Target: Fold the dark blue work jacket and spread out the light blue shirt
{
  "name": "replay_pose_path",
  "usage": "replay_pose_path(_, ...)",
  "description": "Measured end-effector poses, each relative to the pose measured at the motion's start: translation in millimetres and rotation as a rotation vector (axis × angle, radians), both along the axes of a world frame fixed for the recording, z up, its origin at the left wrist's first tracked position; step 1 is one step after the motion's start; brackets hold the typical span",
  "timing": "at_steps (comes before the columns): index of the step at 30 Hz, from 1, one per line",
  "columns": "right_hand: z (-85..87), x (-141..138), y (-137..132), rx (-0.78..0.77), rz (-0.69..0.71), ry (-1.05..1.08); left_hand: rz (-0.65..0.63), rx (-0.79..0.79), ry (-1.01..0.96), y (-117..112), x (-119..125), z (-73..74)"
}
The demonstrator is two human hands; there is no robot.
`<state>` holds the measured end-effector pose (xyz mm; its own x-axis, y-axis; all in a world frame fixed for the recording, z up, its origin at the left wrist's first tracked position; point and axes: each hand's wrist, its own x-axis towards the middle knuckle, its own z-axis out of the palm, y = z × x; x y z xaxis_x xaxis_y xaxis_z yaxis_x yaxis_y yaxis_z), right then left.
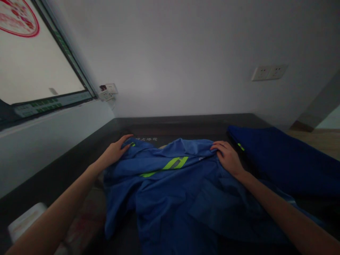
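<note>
A blue shirt (pixel 170 191) with neon green markings lies crumpled across a dark table (pixel 172 124) in front of me. My left hand (pixel 115 150) rests on the shirt's far left edge, fingers laid together along the cloth and curled over it. My right hand (pixel 228 157) lies on the shirt's far right edge, fingers bent and pressing into the fabric near the collar. Both forearms reach in from the bottom corners.
A darker blue pile of folded cloth (pixel 281 159) lies at the right of the table. A white wall stands behind with sockets (pixel 269 72) and a plug block (pixel 107 91). A window (pixel 34 67) is at the left. A pale object (pixel 25 221) sits at the lower left.
</note>
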<state>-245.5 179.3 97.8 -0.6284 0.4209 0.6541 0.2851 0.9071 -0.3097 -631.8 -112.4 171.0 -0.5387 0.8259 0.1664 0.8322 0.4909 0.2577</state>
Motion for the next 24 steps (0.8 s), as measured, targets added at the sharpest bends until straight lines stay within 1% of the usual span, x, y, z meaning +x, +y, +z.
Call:
replay_pose_path(2,5.0,6,7,0.006,-0.047,0.119,0.019,-0.157,0.022,-8,-10,-4.3)
replay_pose_path(4,6.9,16,12,0.004,-0.078,0.199,0.028,-0.353,0.035,-15,-17,-14.3)
replay_pose_path(5,6.9,23,13,-0.004,-0.085,0.210,0.030,-0.422,0.049,-18,-19,-20.0)
replay_pose_path(6,6.4,30,14,-0.015,-0.086,0.200,0.026,-0.453,0.076,-19,-19,-25.2)
replay_pose_path(7,5.7,38,14,-0.027,-0.082,0.174,0.018,-0.444,0.114,-18,-17,-29.3)
replay_pose_path(8,5.1,46,13,-0.039,-0.077,0.140,-0.003,-0.403,0.150,-15,-13,-32.1)
replay_pose_path(10,5.1,61,9,-0.058,-0.079,0.085,-0.099,-0.276,0.178,-3,0,-33.7)
replay_pose_path(12,6.4,76,3,-0.077,-0.094,0.070,-0.236,-0.177,0.099,16,17,-32.6)
replay_pose_path(14,7.3,88,-3,-0.097,-0.110,0.073,-0.342,-0.156,-0.034,38,32,-33.4)
replay_pose_path(15,6.6,93,-5,-0.107,-0.111,0.060,-0.367,-0.164,-0.095,50,38,-35.6)
replay_pose_path(17,1.4,101,-10,-0.121,-0.097,-0.002,-0.364,-0.185,-0.214,72,46,-42.8)
replay_pose_path(20,-15.0,109,-16,-0.136,-0.062,-0.124,-0.299,-0.210,-0.321,95,50,-53.6)
replay_pose_path(22,-27.3,112,-18,-0.129,-0.054,-0.163,-0.289,-0.249,-0.400,101,51,-54.9)
replay_pose_path(23,-32.7,113,-19,-0.120,-0.053,-0.172,-0.291,-0.277,-0.489,101,52,-53.5)
replay_pose_path(24,-37.0,114,-19,-0.108,-0.054,-0.177,-0.285,-0.310,-0.624,100,53,-51.1)
